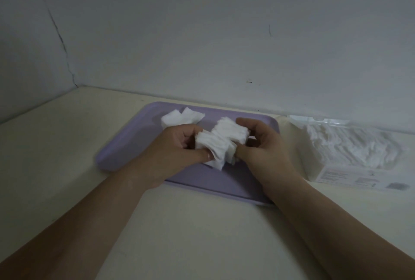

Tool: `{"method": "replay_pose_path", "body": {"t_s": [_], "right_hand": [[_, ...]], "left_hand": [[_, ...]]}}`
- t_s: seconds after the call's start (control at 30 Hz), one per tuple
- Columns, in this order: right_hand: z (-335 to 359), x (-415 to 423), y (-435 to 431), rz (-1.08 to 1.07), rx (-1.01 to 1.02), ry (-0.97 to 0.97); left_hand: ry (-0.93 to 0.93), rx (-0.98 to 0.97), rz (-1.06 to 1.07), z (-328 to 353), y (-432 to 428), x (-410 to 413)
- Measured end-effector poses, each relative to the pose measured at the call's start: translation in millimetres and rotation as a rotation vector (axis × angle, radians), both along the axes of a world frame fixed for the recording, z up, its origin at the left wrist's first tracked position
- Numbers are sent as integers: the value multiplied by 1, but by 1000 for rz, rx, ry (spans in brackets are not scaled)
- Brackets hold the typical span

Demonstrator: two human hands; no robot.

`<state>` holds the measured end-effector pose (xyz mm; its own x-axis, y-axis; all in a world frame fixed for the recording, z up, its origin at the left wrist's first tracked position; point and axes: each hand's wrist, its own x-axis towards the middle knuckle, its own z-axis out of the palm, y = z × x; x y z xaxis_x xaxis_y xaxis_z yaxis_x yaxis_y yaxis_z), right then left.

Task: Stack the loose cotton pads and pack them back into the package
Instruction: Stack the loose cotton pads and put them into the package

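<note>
Both forearms come in from the near edge over the table [190, 234]. Left hand [177, 149] and right hand [262, 147] face each other above the purple tray [121, 154], fingers curled, pinching a messy stack of cotton pads [221, 142] between them: left grips the left end, thumb on the near side; right grips the right end, thumb on top. Stack is uneven, pads fanned out, a few drooping at the near edge toward the tray. Beyond the left hand, a small loose pile of pads [182, 118] lies on the tray's far part. Right of the right hand, off the tray, the package [350, 151] sits on the table by the wall [202, 32], white pads visible inside.
</note>
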<state>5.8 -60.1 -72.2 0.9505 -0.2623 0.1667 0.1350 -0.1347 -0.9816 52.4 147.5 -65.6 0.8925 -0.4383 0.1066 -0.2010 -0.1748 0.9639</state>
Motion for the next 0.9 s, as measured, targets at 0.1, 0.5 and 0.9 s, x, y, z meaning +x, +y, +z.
{"method": "replay_pose_path", "body": {"t_s": [0.1,0.5,0.9], "right_hand": [[1,-2,1,14,8,-8],[3,-3,3,84,76,25],[-1,0,-3,-200,-87,-44]], "left_hand": [[-4,4,10,1,-1,0],[-47,8,147,1,-6,-2],[86,-149,-9,6,0,-3]]}}
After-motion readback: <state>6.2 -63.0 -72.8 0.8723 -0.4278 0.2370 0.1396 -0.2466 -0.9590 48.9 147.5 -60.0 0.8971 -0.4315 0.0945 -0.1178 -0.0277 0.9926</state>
